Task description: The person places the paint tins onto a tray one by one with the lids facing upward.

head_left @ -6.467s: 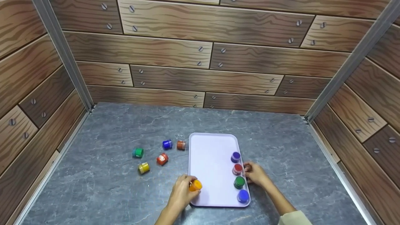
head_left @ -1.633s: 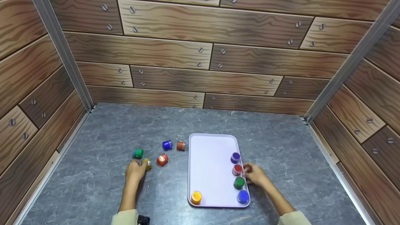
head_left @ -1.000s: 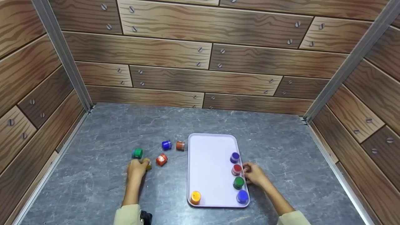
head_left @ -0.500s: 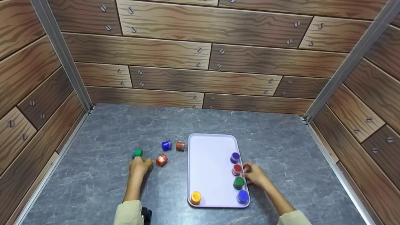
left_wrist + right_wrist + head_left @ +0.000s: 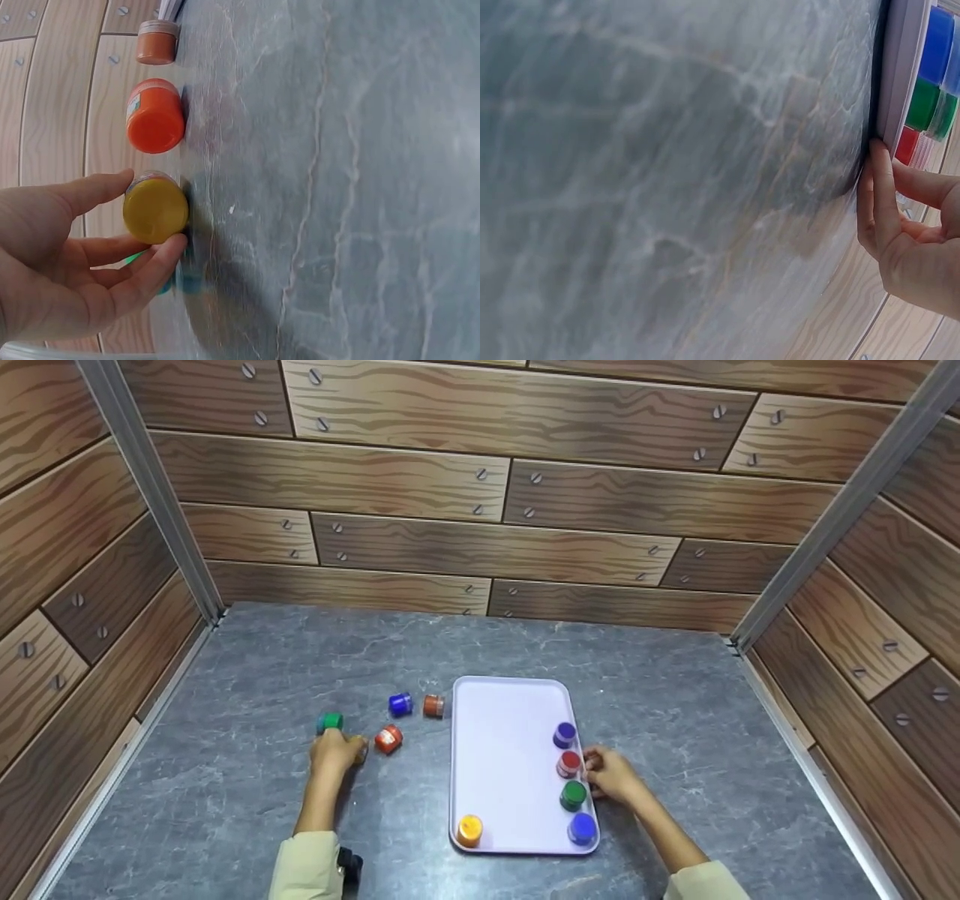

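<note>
My left hand is at the left group of paint jars, pinching a yellow paint jar between thumb and fingers; the jar lies on its side, close to or on the tabletop. Just beyond the fingers is a green jar, partly hidden by them in the left wrist view. A red-orange jar lies to the right. My right hand holds the right rim of a pale lilac tray, thumb at the upper side and fingers against the outer edge in the right wrist view.
Along the tray's right side stand purple, red, green and blue jars. An orange jar stands in its near left corner. Blue and brown jars lie left of the tray. Wood-patterned walls enclose the table.
The orange jar, earlier in my left hand, now stands on the tray. That hand has moved left to the yellow jar and shifted it slightly right. My right hand stays at the rim.
</note>
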### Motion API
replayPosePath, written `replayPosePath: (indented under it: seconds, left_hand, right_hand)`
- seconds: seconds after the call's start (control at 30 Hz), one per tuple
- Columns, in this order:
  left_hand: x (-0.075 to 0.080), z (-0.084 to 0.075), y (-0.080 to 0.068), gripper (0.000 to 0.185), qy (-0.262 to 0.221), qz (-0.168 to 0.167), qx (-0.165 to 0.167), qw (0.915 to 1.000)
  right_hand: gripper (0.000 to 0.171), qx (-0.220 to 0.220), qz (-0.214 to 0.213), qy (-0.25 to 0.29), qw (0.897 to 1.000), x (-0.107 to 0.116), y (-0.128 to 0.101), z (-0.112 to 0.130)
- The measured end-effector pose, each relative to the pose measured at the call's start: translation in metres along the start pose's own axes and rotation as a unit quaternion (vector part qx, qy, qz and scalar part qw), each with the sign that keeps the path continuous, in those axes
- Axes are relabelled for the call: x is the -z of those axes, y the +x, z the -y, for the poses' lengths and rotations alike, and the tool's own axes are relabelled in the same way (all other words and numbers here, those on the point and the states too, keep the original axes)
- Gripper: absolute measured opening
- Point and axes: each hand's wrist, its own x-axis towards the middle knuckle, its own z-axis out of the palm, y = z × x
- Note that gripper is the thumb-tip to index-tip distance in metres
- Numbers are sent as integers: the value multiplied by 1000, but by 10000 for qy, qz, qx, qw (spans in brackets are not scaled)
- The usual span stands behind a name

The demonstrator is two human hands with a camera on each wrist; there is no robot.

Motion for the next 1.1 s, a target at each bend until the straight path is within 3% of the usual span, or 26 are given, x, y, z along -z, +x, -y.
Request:
replayPosePath:
  seconds: [0.3,0.67,0.87,1.1]
  left_hand:
    - [-2,-3,-1,30,61,96,120,9999]
    - [-2,4,-8,22,-87,136,-200,9997]
    - [1,-1,-14,20,-166,236,-178,9994]
    - [2,-11,-22,33,-414,374,-259,9981]
  right_hand:
    - [27,7,56,69,10000,1,0,0]
    - [28,111,35,-9,9999,0,-1,-3]
    - [27,29,1,47,10000,0,-2,-1]
    - [26,12,28,3,10000,1,-2,-2]
